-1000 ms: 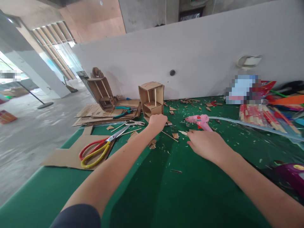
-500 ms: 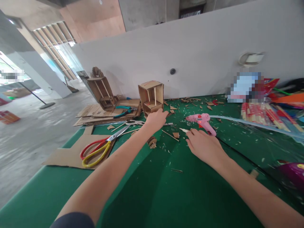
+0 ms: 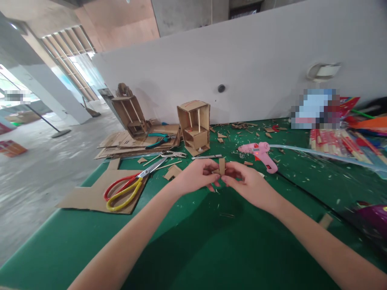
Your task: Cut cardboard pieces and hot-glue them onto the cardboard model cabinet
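Above the green table, my left hand (image 3: 199,174) and my right hand (image 3: 246,179) meet, fingers pinched round a small cardboard piece (image 3: 222,165). A short upright strip of it shows; fingers hide the rest. Behind my hands stands an open-fronted cardboard box (image 3: 194,125) with thin sticks inside, and a thin metal-looking tool (image 3: 207,156) lies before it. A pink glue gun (image 3: 256,151) with a lit red light rests beyond my right hand. Scissors (image 3: 133,185) with one red and one yellow handle lie left of my left hand.
Teal-handled pliers (image 3: 159,139) lie on stacked cardboard sheets (image 3: 121,141). A second cardboard box (image 3: 130,117) leans at the back left. Cardboard scraps (image 3: 172,172) litter the table. Packaged sticks (image 3: 341,145) lie at right; a black cord (image 3: 305,193) runs from the glue gun.
My left hand has come back from near the box, and my right hand has moved left to meet it. The small round cardboard piece has gone from its spot; both hands now hold a cardboard piece.
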`<state>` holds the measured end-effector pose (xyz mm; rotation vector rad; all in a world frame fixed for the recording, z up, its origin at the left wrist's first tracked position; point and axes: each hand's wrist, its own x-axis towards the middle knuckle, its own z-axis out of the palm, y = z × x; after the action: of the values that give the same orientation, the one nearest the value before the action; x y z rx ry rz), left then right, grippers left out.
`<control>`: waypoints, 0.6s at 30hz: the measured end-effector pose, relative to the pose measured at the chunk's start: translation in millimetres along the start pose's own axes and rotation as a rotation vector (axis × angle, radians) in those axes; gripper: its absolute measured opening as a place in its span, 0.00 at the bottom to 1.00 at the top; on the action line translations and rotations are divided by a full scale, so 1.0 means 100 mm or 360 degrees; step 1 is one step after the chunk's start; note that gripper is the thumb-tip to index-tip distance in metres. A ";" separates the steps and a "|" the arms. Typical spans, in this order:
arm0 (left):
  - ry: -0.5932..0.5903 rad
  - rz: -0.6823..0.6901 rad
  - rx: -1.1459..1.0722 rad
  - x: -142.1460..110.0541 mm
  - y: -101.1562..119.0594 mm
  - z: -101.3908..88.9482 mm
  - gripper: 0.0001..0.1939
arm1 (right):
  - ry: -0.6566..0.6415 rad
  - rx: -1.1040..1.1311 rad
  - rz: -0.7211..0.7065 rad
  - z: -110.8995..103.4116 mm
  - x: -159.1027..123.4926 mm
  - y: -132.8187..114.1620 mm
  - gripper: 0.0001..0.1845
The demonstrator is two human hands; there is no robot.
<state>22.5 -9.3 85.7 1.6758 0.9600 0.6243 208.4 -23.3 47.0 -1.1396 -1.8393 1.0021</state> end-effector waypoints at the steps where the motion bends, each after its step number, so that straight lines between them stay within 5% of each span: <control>1: 0.0036 -0.0022 -0.0065 -0.04 -0.01 0.06 0.03 | -0.0023 0.0057 0.0010 0.03 0.00 0.01 0.12; 9: 0.0689 -0.0129 -0.0603 -0.22 -0.21 0.39 0.02 | 0.0013 0.0550 0.0196 0.20 -0.03 0.05 0.10; 18: 0.0940 -0.0029 -0.0757 -0.27 -0.22 0.51 0.09 | 0.0171 0.0958 0.0282 0.36 -0.05 0.04 0.12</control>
<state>42.0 -57.0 50.6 1.0698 1.1198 1.2685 179.9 -34.7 27.5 -0.9622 -1.2333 1.4394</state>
